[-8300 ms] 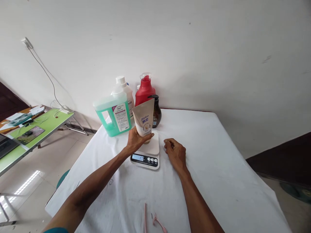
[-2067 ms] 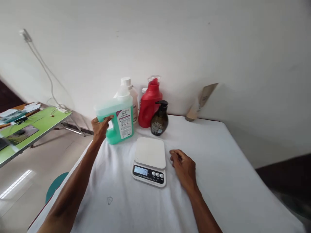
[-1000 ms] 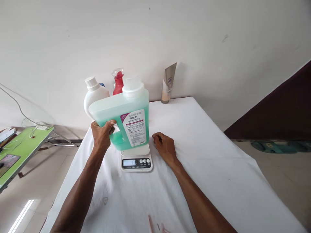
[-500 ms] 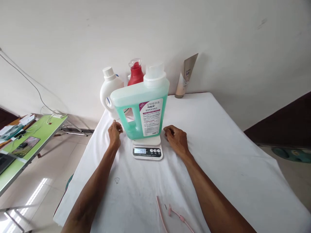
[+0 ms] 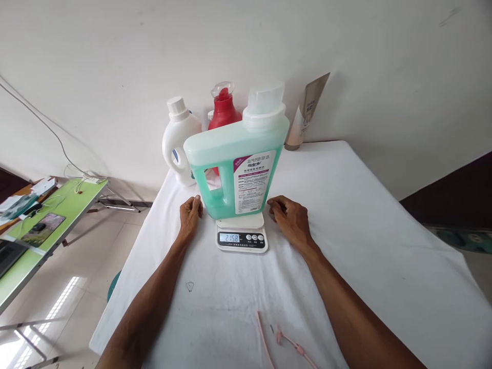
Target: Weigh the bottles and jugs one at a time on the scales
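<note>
Green jug [image 5: 236, 161] stands upright on the scale [image 5: 241, 231], handle side to the person's left, white cap [image 5: 265, 102] on top, label facing the camera; jug covers nearly the whole platform; display [image 5: 232, 238] lit, digits look like 2158, not fully sure; three buttons to the right of the display.

Left hand [image 5: 190, 216] rests on the white cloth of the table [image 5: 369, 246], just left of the jug's base; fingers curled loosely, grip clamped on nothing; whether the knuckles touch the jug, cannot tell. Right hand [image 5: 290, 218] rests on the cloth just right of the scale; fingers bent inward, grip holding nothing; close to the jug's lower right corner, apart from it as far as visible.

Behind the jug, against the wall: white bottle [image 5: 177, 141] with a handle, to the left; red bottle [image 5: 223, 107] with a clear cap, mostly hidden by the jug; beige tube [image 5: 307, 113] standing cap-down and leaning on the wall, to the right, well apart from the scale.

Near edge of the table: thin pink cord [image 5: 286, 342], partly cut off by the frame; small drawn mark on the cloth [image 5: 189, 286] by the left forearm.

Far left, apart from this table: green table [image 5: 65, 202] with papers, a cable and small devices; tiled floor below.
</note>
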A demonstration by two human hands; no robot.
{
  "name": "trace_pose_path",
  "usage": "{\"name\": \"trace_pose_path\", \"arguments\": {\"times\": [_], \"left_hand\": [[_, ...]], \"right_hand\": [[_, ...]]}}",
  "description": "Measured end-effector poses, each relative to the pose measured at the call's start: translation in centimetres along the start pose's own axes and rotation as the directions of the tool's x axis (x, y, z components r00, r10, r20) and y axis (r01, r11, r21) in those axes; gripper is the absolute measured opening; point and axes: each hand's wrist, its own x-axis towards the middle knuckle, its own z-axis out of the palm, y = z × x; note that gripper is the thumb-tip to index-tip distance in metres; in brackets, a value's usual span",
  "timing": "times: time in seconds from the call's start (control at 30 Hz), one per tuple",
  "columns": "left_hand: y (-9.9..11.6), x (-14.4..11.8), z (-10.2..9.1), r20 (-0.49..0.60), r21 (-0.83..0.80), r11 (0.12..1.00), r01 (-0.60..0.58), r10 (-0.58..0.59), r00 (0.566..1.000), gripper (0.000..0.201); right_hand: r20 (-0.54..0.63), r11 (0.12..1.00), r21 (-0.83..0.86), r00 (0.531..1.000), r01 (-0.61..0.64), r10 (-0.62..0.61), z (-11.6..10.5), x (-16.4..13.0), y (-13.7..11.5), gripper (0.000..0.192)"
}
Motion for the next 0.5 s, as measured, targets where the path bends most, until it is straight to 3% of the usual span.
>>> {"name": "trace_pose_path", "arguments": {"times": [0.5], "left_hand": [[0.63, -0.13, 0.51, -0.002, 0.053, 0.999, 0.002, -0.002, 1.0, 0.056]], "right_hand": [[0.001, 1.0, -0.012, 1.0, 0.0, 0.0, -0.08, 0.09, -0.14, 0.031]]}}
